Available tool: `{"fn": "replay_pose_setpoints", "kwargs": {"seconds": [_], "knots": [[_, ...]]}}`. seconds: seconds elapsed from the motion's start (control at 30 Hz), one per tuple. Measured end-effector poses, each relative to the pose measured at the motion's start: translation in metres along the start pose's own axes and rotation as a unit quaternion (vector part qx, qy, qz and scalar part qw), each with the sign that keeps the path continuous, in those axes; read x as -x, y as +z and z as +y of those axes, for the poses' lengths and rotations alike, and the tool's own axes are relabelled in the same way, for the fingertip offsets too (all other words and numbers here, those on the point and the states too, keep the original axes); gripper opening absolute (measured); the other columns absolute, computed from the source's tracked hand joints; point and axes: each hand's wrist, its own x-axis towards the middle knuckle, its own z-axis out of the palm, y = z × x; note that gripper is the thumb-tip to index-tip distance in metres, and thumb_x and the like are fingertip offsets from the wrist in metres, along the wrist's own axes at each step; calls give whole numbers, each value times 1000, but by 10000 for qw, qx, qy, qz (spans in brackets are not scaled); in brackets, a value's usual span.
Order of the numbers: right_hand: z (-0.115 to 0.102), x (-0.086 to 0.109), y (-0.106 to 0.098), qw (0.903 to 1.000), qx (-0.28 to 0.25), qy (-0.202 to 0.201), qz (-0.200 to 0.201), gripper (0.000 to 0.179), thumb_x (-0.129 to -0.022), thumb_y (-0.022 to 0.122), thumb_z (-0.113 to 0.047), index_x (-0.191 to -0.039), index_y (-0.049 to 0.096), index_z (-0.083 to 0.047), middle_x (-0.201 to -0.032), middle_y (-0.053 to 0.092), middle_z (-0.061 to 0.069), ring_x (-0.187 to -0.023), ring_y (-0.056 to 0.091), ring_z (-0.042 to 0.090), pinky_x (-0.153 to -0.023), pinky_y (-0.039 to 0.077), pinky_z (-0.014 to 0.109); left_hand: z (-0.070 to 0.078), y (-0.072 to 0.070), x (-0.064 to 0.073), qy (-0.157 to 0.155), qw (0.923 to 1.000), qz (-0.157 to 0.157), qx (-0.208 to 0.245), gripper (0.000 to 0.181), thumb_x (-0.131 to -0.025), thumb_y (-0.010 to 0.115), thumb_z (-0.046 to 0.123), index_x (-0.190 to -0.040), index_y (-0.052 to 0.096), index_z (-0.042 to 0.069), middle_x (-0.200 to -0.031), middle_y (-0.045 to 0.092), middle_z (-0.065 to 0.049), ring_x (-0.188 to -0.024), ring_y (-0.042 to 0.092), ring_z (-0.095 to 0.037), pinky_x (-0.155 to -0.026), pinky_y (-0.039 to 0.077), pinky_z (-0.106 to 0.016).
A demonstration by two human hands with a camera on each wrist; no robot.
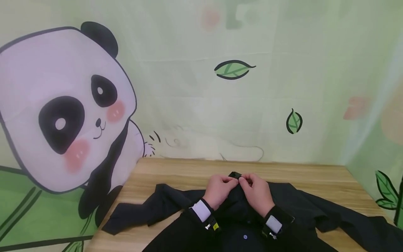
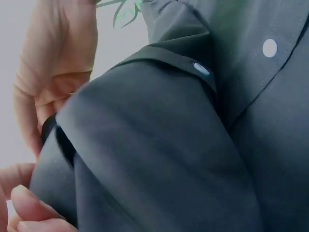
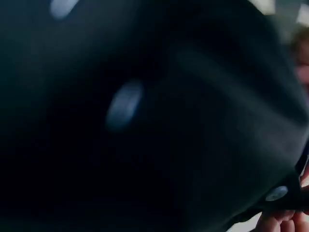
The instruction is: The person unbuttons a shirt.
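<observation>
A black button-up shirt (image 1: 289, 201) lies spread on the table, its sleeves reaching out to both sides. At its collar (image 1: 234, 174), my left hand (image 1: 220, 190) pinches the cloth between thumb and fingers. My right hand (image 1: 258, 194) pinches the collar just beside it, the fingertips of both hands nearly meeting. Pale buttons show on the shirt front: a button (image 2: 270, 48) in the left wrist view and another button (image 3: 277, 193) near the fingertips in the right wrist view. Folded cloth hides part of the fingers, and the right wrist view is dark and blurred.
The wooden table (image 1: 185, 168) ends at a pale green backdrop (image 1: 176, 87) printed with a panda and leaves. The left sleeve (image 1: 132, 215) lies on the tabletop, while the right sleeve (image 1: 352, 217) stretches toward the right edge. Each wrist wears a strapped device.
</observation>
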Motion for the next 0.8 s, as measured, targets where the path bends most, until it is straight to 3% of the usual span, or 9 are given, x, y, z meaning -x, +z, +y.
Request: {"fn": "replay_pose_setpoints", "kwargs": {"seconds": [0.1, 0.17, 0.23, 0.37, 0.53, 0.6, 0.67, 0.73, 0.8], "knots": [[-1, -1, -5, 9867, -1188, 992, -493, 24, -109, 62, -22, -115, 71, -1, -100, 74, 11, -89, 62, 19, -77, 50, 28, -1, -1, -1, -41, 9997, -21, 224, 21, -97, 76, 27, -100, 86, 8, -98, 82, -6, -84, 64, -10, -75, 52, -27], [-1, -2, -8, 9791, -1439, 1211, -771, 26, -109, 62, -23, -115, 72, 0, -101, 74, 9, -87, 62, 18, -75, 50, 26, -3, -2, -1, 19, 9998, -37, 195, 20, -97, 77, 27, -100, 87, 9, -97, 83, -5, -86, 66, -10, -76, 53, -27], [0, -3, -10, 9796, -1298, 1153, -1012, 28, -109, 63, -25, -112, 74, 0, -96, 74, 7, -81, 63, 17, -70, 50, 27, -4, -1, 0, 163, 9998, -60, 48, 19, -96, 78, 26, -98, 87, 9, -95, 83, -5, -84, 66, -9, -75, 54, -26], [3, -7, -18, 9869, -465, 797, -1326, 27, -107, 66, -26, -97, 79, -5, -83, 74, 3, -71, 64, 15, -66, 50, 28, -6, 4, 3, 630, 9953, 13, -732, 14, -95, 80, 25, -95, 88, 13, -89, 83, 0, -77, 66, -5, -66, 49, -22], [1, -10, -28, 9809, 981, -308, -1651, 35, -104, 65, -12, -69, 68, -11, -59, 51, -4, -56, 50, 12, -57, 38, 25, -5, 18, 13, 1115, 9690, 393, -2168, 10, -95, 80, 26, -94, 88, 19, -85, 83, 5, -69, 66, -5, -55, 40, -19], [-2, -7, -26, 9650, 1914, -1058, -1449, 40, -100, 66, -9, -62, 59, -13, -56, 44, -3, -52, 47, 15, -54, 37, 28, -5, 23, 17, 1220, 9557, 564, -2618, 11, -95, 79, 28, -93, 88, 22, -84, 82, 7, -68, 67, -7, -54, 39, -20], [-6, -1, -22, 9424, 2753, -1592, -1033, 41, -97, 69, -6, -60, 53, -13, -55, 43, -1, -52, 48, 17, -52, 41, 31, -6, 27, 19, 1256, 9460, 696, -2907, 12, -96, 78, 30, -93, 88, 24, -83, 82, 8, -69, 69, -9, -54, 39, -21], [-7, 5, -17, 9210, 3353, -1888, -616, 40, -95, 70, -5, -61, 50, -12, -57, 46, 3, -52, 52, 21, -51, 46, 36, -7, 29, 18, 1204, 9445, 694, -2976, 14, -97, 77, 32, -92, 87, 24, -82, 81, 8, -68, 69, -10, -54, 39, -23], [-6, 9, -14, 9170, 3483, -1915, -340, 36, -96, 70, -7, -65, 52, -11, -59, 48, 5, -53, 54, 24, -50, 48, 39, -9, 30, 16, 1073, 9514, 582, -2829, 17, -98, 75, 32, -90, 87, 23, -80, 80, 6, -67, 68, -10, -54, 39, -23]]}}
